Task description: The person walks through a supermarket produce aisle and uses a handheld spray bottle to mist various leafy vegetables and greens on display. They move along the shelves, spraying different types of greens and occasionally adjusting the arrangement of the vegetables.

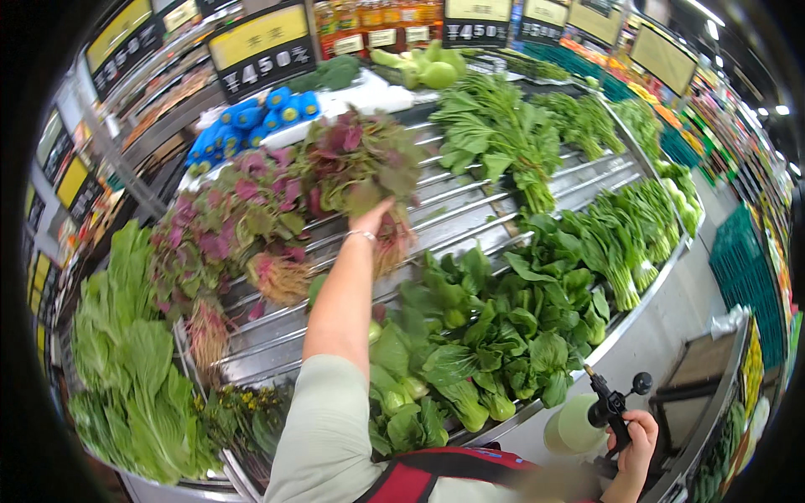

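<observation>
My left hand (376,217) reaches across a metal display rack (440,188) and grips a bunch of red amaranth (352,157) around its stems. Leaves cover most of the fingers, and pinkish roots show below the hand. More red amaranth bunches (233,220) lie to the left, roots towards me. At the lower right, my right hand (636,440) is closed around the handle of a pump spray bottle (575,424). Its brass-tipped nozzle points towards the bok choy (497,339) at the rack's near edge.
Leaf lettuce (135,364) fills the left end of the rack. Blue-wrapped produce (258,119) and broccoli (333,73) sit behind, under hanging price signs (264,47). Leafy greens (503,132) lie at the right back. Green plastic crates (745,276) stand across the aisle.
</observation>
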Demonstrator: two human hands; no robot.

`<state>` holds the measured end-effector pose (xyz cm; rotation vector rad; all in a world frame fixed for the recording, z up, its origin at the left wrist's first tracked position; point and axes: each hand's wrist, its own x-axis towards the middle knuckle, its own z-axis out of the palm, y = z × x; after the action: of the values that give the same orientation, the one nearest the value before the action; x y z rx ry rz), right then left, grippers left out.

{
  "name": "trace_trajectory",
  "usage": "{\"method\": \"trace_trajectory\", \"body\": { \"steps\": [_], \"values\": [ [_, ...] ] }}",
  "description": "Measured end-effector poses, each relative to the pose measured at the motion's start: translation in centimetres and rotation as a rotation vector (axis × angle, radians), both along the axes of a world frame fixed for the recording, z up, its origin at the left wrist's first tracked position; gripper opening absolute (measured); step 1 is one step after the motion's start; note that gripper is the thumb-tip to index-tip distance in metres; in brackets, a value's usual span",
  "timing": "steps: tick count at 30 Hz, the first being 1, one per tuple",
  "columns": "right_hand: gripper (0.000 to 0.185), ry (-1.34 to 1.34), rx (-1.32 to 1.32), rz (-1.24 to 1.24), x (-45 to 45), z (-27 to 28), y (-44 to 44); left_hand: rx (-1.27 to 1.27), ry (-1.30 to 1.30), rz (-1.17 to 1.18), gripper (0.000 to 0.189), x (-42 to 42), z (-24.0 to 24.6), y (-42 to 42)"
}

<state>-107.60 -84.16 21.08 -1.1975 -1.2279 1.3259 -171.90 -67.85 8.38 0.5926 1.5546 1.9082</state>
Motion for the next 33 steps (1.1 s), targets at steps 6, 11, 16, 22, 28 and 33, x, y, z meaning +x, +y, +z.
{"method": "trace_trajectory", "body": {
  "steps": [6,11,16,22,28,33],
  "values": [
    [0.025,-0.029,-0.058,0.061,0.0,1.6,0.1,-0.354,0.279,0.172,0.087,-3.8,2.3,-5.5],
    [0.024,0.008,-0.063,-0.029,-0.9,2.1,-1.2,-0.437,0.718,0.764,0.084,-3.4,10.0,-15.3],
    [0.017,0.034,0.010,-0.025,-3.3,2.9,-1.2,-0.499,0.450,0.839,0.055,-8.3,5.6,-19.9],
    [0.020,0.025,-0.046,0.162,-4.0,4.8,-0.4,-0.599,0.018,0.547,0.059,-14.9,0.3,-22.0],
    [0.021,0.043,-0.078,0.188,-3.5,5.3,-0.9,-0.274,0.065,0.578,0.062,-9.3,4.5,-19.3],
    [0.020,0.050,-0.068,0.189,-3.4,5.3,-1.1,-0.623,0.186,0.563,0.071,-13.5,-1.8,-21.3]
  ]
}}
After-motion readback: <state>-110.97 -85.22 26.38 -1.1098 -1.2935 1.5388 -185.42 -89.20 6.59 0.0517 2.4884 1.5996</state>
